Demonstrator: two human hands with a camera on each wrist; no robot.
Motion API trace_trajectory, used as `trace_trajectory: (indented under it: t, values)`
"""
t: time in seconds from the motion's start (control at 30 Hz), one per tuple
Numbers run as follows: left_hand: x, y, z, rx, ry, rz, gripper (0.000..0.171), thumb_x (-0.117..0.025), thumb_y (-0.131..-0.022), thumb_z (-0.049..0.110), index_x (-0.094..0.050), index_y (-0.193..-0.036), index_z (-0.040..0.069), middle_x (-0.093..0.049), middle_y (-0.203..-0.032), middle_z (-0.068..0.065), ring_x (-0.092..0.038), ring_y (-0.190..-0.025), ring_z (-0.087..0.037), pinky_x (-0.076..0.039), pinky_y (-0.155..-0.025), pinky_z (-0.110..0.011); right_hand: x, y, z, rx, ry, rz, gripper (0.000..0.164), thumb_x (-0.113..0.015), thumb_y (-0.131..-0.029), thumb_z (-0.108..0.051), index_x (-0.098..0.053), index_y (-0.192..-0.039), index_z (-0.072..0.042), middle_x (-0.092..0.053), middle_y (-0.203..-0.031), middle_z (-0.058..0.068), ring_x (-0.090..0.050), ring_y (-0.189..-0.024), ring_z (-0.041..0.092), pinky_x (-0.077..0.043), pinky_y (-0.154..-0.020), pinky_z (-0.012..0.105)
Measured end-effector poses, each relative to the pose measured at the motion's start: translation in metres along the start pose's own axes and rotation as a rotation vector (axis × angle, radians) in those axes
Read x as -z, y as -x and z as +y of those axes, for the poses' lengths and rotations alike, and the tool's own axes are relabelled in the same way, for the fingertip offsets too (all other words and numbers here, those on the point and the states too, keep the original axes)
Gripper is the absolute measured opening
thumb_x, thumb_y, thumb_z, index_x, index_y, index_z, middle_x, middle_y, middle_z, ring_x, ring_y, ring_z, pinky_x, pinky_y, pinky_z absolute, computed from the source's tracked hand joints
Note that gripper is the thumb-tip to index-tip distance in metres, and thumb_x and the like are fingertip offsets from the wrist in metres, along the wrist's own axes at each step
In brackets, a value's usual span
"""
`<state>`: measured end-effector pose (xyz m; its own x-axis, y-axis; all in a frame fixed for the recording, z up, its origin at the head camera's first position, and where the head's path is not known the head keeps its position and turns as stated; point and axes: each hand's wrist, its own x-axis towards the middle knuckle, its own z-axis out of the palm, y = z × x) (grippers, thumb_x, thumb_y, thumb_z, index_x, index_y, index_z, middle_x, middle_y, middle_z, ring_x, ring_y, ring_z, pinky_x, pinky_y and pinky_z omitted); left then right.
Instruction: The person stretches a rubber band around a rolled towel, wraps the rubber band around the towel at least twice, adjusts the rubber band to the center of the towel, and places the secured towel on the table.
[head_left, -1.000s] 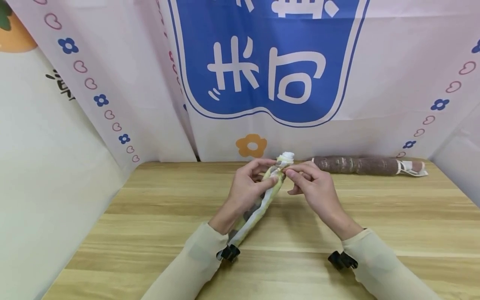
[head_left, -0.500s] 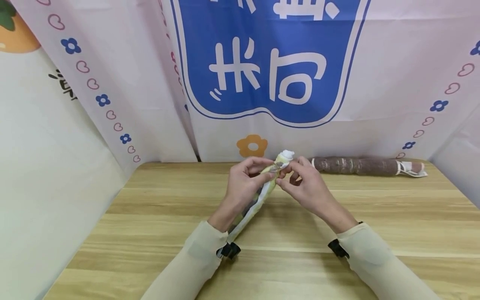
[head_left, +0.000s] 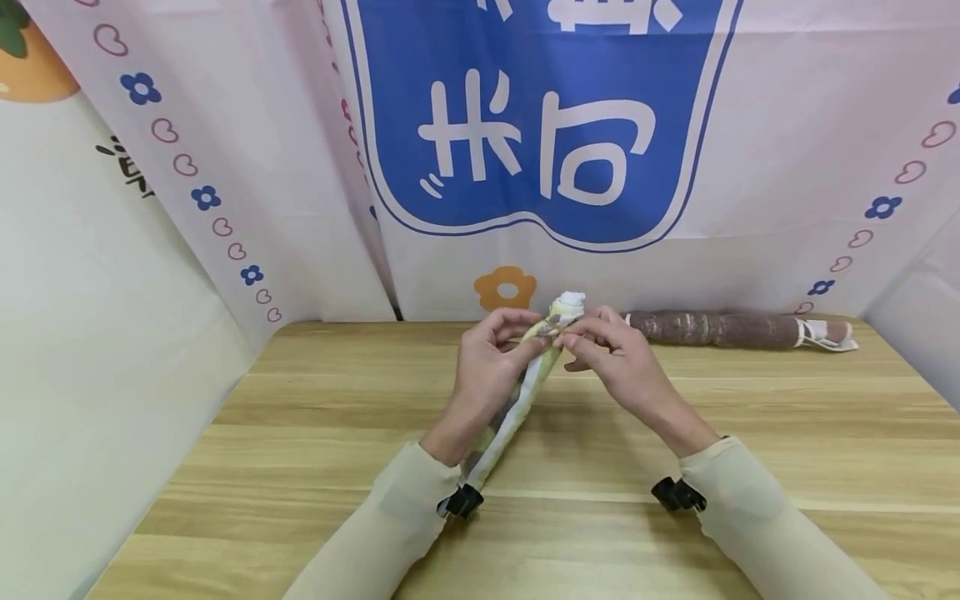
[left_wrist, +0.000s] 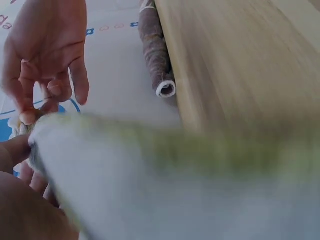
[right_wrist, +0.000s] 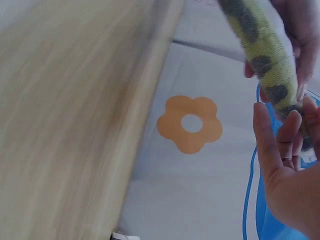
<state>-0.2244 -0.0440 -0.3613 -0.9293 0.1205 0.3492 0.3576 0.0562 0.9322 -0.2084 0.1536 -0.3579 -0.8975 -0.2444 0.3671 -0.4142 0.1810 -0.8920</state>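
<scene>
A rolled towel [head_left: 517,408], yellow with grey spots and a white strip, slants away from me in the head view. Its white upper end [head_left: 570,302] pokes out past my fingertips. My left hand [head_left: 487,362] grips the roll just below that end, thumb on the near side. From the right, my right hand [head_left: 622,358] pinches the towel at the same spot with thumb and forefinger, the two hands almost meeting. The blurred towel fills the lower left wrist view, while in the right wrist view its spotted side [right_wrist: 272,65] shows. What exactly the right fingertips pinch is partly hidden.
A brown rolled towel [head_left: 712,330] with a white band lies along the table's back edge on the right. Behind the wooden table [head_left: 315,467] hangs a printed cloth [head_left: 450,267]. A black wrist mount [head_left: 678,494] sits at each sleeve.
My right fingers have shifted around the upper end of the towel, spreading and then coming together again. The towel's end has risen slightly, and my left hand keeps its grip.
</scene>
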Motion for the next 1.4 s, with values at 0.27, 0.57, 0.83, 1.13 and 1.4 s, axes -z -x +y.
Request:
trace_trajectory:
  t: [0.27, 0.57, 0.83, 1.13, 1.4]
  values:
    - [0.007, -0.004, -0.001, 0.059, 0.017, -0.115, 0.024, -0.076, -0.095, 0.004, -0.077, -0.118, 0.0, -0.078, -0.108, -0.01, -0.073, -0.091, -0.017, -0.059, -0.078, -0.026, 0.01, -0.004, 0.003, 0.003, 0.098, 0.002, 0.02, -0.06, -0.11, -0.012, -0.073, -0.117, 0.002, -0.053, -0.11, 0.016, -0.059, -0.099, 0.028, -0.063, -0.082, 0.034]
    - [0.01, -0.003, -0.007, 0.023, -0.011, -0.115, 0.024, -0.084, -0.088, 0.005, -0.076, -0.11, 0.0, -0.076, -0.099, -0.007, -0.071, -0.08, -0.02, -0.06, -0.073, -0.029, 0.007, -0.008, -0.004, -0.079, 0.223, -0.001, 0.023, -0.074, -0.103, -0.03, -0.075, -0.107, -0.008, -0.055, -0.105, 0.012, -0.058, -0.093, 0.027, -0.061, -0.078, 0.038]
    - [0.017, -0.004, -0.012, 0.004, 0.027, -0.251, 0.022, -0.079, -0.093, 0.001, -0.074, -0.115, -0.003, -0.076, -0.115, -0.011, -0.073, -0.088, -0.019, -0.06, -0.079, -0.03, 0.005, -0.006, -0.006, -0.168, 0.29, 0.004, 0.037, -0.087, -0.091, -0.041, -0.067, -0.099, -0.011, -0.058, -0.109, 0.01, -0.06, -0.089, 0.026, -0.053, -0.072, 0.038]
    - [0.016, -0.01, -0.016, 0.167, 0.144, -0.149, 0.023, -0.077, -0.1, 0.02, -0.075, -0.112, 0.001, -0.076, -0.11, -0.01, -0.075, -0.098, -0.023, -0.059, -0.095, -0.051, 0.002, -0.003, 0.0, -0.16, 0.213, -0.007, 0.027, -0.084, -0.093, -0.024, -0.066, -0.108, -0.01, -0.069, -0.114, 0.011, -0.07, -0.099, 0.028, -0.058, -0.079, 0.042]
    - [0.018, -0.012, -0.015, 0.273, 0.145, -0.143, 0.034, -0.079, -0.097, 0.027, -0.076, -0.121, 0.003, -0.072, -0.118, -0.009, -0.071, -0.107, -0.025, -0.06, -0.094, -0.046, -0.005, -0.001, -0.003, -0.13, 0.181, -0.073, 0.022, -0.084, -0.094, -0.019, -0.069, -0.109, -0.012, -0.07, -0.118, 0.007, -0.071, -0.103, 0.027, -0.059, -0.082, 0.042]
